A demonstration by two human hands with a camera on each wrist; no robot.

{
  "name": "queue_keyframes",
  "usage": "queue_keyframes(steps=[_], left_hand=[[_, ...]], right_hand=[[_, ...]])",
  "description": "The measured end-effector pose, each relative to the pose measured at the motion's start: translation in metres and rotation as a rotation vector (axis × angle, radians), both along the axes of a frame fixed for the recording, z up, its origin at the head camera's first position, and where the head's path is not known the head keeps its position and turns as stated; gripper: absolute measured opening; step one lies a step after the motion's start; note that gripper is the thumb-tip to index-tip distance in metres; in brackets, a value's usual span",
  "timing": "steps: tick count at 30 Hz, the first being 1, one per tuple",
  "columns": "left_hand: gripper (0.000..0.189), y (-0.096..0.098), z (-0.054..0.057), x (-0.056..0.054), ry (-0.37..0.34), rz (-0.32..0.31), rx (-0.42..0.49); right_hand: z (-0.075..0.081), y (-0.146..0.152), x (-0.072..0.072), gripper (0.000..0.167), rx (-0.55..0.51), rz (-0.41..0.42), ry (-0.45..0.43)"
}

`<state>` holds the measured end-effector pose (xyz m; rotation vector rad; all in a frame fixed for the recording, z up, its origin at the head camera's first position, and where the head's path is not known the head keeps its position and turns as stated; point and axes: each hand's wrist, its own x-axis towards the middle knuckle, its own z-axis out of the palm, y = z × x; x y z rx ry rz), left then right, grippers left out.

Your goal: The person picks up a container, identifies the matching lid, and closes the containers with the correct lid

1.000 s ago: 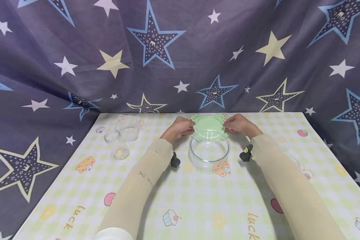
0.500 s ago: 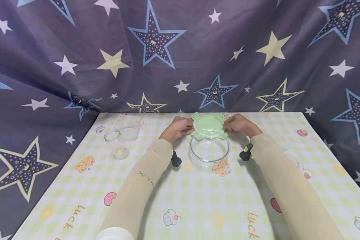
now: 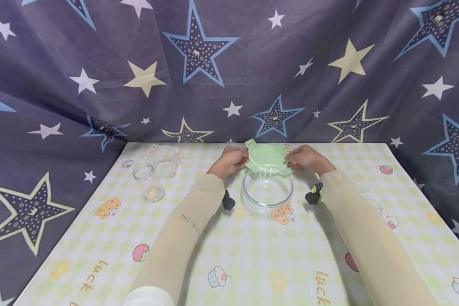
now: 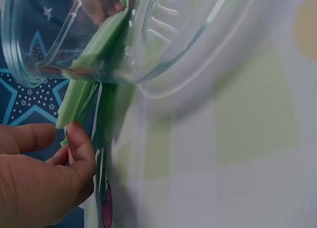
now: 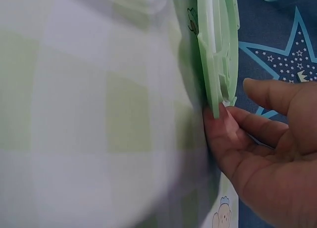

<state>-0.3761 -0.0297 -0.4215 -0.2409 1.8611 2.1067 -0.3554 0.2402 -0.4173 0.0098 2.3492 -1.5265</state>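
Note:
A light green container lid point(image 3: 267, 155) with clip tabs is held just behind a round clear glass bowl point(image 3: 267, 193), slightly tilted, its left far tab highest. My left hand point(image 3: 229, 161) holds the lid's left edge; in the left wrist view its fingertips are at a tab of the lid point(image 4: 74, 107), partly seen through the glass. On the other side my right hand point(image 3: 305, 158) grips the right edge. In the right wrist view, fingers point(image 5: 223, 129) curl under the lid point(image 5: 214, 55), with the thumb standing off it. The bowl's far rim overlaps the lid in the head view.
Left of the arms stand a clear cup or jar point(image 3: 149, 182) and a clear rectangular container point(image 3: 165, 163). The checked tablecloth point(image 3: 248, 250) ends at a starry curtain point(image 3: 229, 72) behind the lid. Faint clear objects point(image 3: 361, 182) lie beside the right forearm.
The lid has risen and tilted, its left far tab moving up and away. My left hand has shifted slightly with it. The bowl and the right hand stay nearly in place.

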Motion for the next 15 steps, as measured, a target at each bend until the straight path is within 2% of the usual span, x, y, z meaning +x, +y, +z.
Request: queue_keyframes(steps=[7,12,15], left_hand=[[0.014,0.0054,0.0003,-0.0022,-0.002,-0.024,-0.024],[0.039,0.0073,0.0007,-0.0019,-0.018,-0.052,-0.068],[0.047,0.0077,0.0001,-0.0015,-0.020,-0.064,-0.068]], right_hand=[[0.0015,0.0004,0.0014,0.042,-0.036,-0.010,-0.017],[0.0017,0.0004,0.0016,0.042,-0.059,-0.012,-0.030],[0.0010,-0.0001,0.0007,0.040,-0.067,-0.017,-0.034]])
